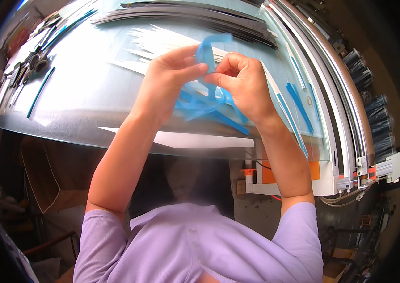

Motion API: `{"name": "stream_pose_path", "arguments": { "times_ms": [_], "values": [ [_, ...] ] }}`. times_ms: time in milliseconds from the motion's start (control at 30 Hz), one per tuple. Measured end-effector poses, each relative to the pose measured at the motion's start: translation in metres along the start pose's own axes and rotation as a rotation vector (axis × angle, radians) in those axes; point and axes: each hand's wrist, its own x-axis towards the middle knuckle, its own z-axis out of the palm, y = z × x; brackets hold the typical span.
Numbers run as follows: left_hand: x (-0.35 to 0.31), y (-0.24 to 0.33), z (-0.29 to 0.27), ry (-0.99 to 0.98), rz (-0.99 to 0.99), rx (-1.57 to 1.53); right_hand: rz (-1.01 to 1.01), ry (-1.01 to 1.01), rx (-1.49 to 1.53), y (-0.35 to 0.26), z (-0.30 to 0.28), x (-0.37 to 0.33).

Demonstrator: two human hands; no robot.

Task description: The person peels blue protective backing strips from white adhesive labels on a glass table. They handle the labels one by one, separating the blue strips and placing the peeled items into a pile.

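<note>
Both my hands are raised over the middle of the table, close together. A translucent blue film strip (206,52) is pinched between the thumb and fingers of my left hand (171,75); its upper end curls over to the right. My right hand (247,85) is closed in a pinch on the same strip a little lower. Just beneath my hands lie loose, curled blue strips (202,104) in a tangle. Behind them is a fanned pile of thin white strips (150,40), partly hidden by my hands.
Long dark strips (185,18) lie stacked at the table's far side. A white strip (190,140) rests along the near edge of the glassy table (82,127). Blue pieces (299,106) lie right, beside a long metal rail (339,94). Assorted small parts (34,66) sit at the left.
</note>
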Motion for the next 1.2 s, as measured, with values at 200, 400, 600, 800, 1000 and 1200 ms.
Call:
{"name": "stream_pose_path", "arguments": {
  "times_ms": [200,400,600,800,1000,1200],
  "values": [
    [0.005,0.0,-0.012,0.04,0.059,0.006,-0.008,0.032,-0.051,0.004,-0.007,-0.006],
    [0.025,0.0,-0.051,0.303,0.077,0.094,0.052,0.16,-0.025,0.027,-0.03,-0.002],
    [0.022,-0.015,-0.054,0.215,-0.045,0.796,0.03,0.145,0.021,0.022,-0.035,-0.002],
    [0.004,-0.009,0.0,0.004,0.149,0.517,-0.138,0.104,-0.201,0.016,-0.015,-0.005],
    [0.005,-0.004,-0.004,0.079,0.096,0.277,-0.064,0.112,-0.175,0.016,-0.019,-0.006],
    [0.012,0.007,-0.048,0.256,0.307,0.377,-0.056,0.328,-0.211,0.061,-0.061,0.013]
  ]
}}
